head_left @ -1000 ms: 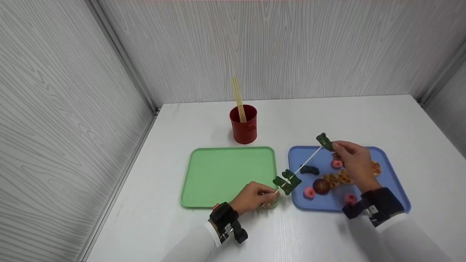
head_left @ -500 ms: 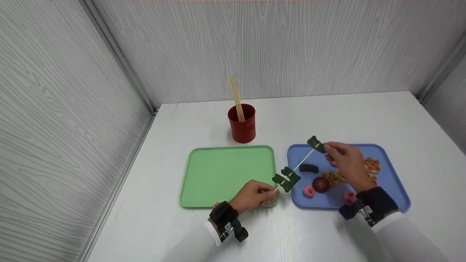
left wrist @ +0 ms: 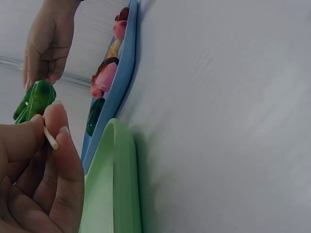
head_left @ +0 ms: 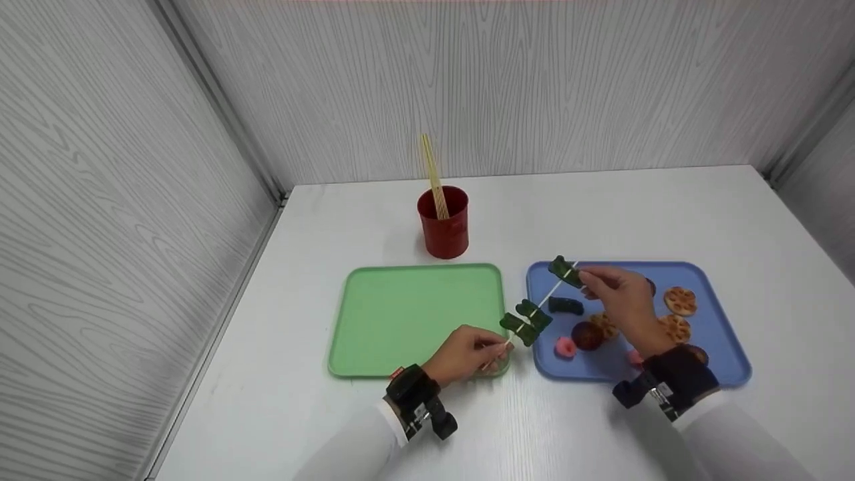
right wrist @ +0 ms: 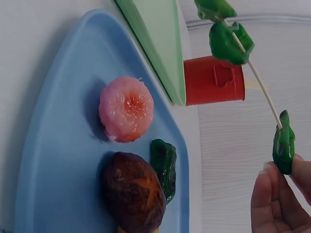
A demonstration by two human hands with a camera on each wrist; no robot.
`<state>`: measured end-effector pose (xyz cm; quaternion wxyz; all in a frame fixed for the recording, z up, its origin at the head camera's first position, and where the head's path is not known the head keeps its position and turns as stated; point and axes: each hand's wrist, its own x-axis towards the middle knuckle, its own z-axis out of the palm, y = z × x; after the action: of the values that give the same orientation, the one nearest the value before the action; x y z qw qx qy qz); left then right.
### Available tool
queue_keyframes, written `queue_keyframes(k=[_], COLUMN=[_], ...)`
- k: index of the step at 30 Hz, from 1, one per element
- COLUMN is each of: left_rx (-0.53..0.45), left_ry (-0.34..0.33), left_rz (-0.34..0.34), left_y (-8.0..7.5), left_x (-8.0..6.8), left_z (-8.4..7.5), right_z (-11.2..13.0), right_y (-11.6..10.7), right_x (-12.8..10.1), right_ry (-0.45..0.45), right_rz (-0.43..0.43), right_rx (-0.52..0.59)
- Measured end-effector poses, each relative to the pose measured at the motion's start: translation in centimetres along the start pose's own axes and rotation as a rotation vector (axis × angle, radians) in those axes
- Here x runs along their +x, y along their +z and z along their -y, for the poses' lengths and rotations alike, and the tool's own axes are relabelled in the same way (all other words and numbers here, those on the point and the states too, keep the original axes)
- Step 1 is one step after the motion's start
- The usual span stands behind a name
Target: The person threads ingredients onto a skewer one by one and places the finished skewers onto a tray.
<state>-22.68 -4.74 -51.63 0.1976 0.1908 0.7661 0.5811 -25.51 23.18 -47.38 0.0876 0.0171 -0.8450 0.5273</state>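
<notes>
- Pinching the near end of a thin skewer (head_left: 534,317), the left hand (head_left: 464,354) sits over the near right corner of the green tray (head_left: 407,321); thumb and fingertips are closed on the stick, as the left wrist view shows.
- Two green pieces (head_left: 526,323) are threaded on the skewer just beyond the left hand, touching each other, above the gap between the two trays.
- From there the skewer rises at a slant, away and to the right, over the blue tray (head_left: 721,371).
- At the far end of the skewer, the right hand (head_left: 618,297) holds a third green piece (head_left: 563,270) between thumb and fingertips; the stick goes through this piece, well apart from the other two.
- On the blue tray, under the skewer, lie a pink round piece (head_left: 566,347), a dark brown mushroom (head_left: 588,335) and one more green piece (head_left: 566,306); lotus root slices (head_left: 680,300) lie further to the right.
- Behind the green tray stands a red cup (head_left: 443,222) with more sticks (head_left: 433,175) in it, leaning left.
</notes>
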Motion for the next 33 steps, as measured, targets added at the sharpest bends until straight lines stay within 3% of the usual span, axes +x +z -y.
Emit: queue_keyframes(k=[7,10,14,17,23,33], left_rx=[0.012,-0.019,-0.033,-0.030,-0.014,-0.042], left_ry=[0.035,0.035,0.041,0.046,0.061,0.045], left_rz=[0.003,0.001,-0.005,-0.014,-0.019,-0.008], left_y=[0.0,0.0,0.0,0.0,-0.1,-0.3], left_x=[0.2,0.2,0.2,0.2,0.1,0.0], left_z=[-0.3,-0.3,-0.3,-0.2,-0.5,-0.4], right_z=[0.4,2.1,2.5,1.1,0.8,1.1], right_y=[1.4,1.8,2.2,2.6,3.3,3.9], right_x=[-0.8,-1.5,-1.7,-1.4,-2.0,-2.2], right_ry=[-0.029,-0.042,-0.018,-0.035,-0.126,-0.153], right_rz=[0.051,0.067,0.075,0.054,0.081,0.117], right_rx=[0.021,0.030,0.028,0.045,0.053,0.056])
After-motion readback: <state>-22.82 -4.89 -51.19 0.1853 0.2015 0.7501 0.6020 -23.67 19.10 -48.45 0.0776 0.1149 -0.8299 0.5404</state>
